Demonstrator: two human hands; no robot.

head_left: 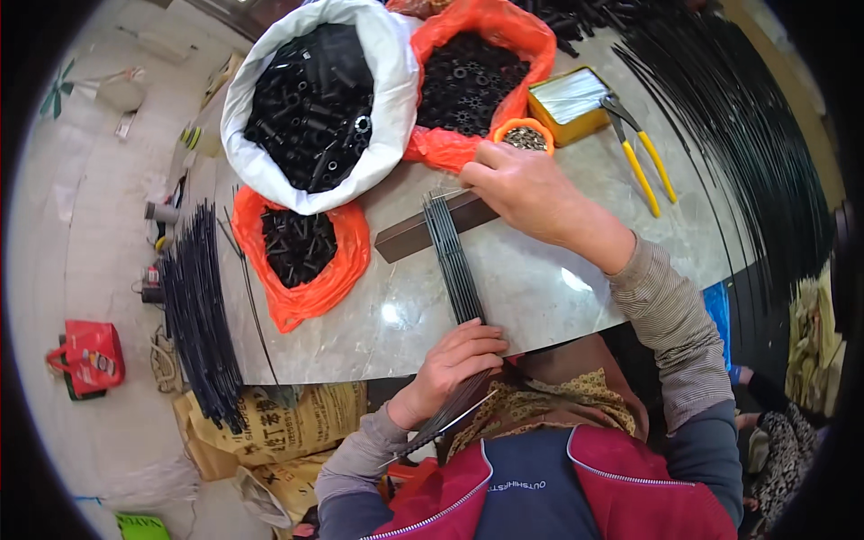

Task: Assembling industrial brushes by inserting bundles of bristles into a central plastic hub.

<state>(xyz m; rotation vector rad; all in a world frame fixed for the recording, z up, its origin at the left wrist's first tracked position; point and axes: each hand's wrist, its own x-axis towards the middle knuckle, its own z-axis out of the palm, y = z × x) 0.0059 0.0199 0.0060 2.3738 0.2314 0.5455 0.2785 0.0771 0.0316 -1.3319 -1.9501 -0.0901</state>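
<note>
A bundle of thin black rods runs from my lap up over the table edge, its far ends resting on a brown block. My left hand lies closed over the near part of the bundle at the edge. Beyond the rod tips, my right hand is closed in a pinch on a thin silvery wire, which crosses near the rod ends. Its fingertips partly hide the wire. Just past that hand is an orange cup of small metal pieces.
A white sack and red bags hold black plastic parts. Yellow-handled pliers lean on a yellow tin of wires. Long black rods cover the right side; another pile overhangs the left edge.
</note>
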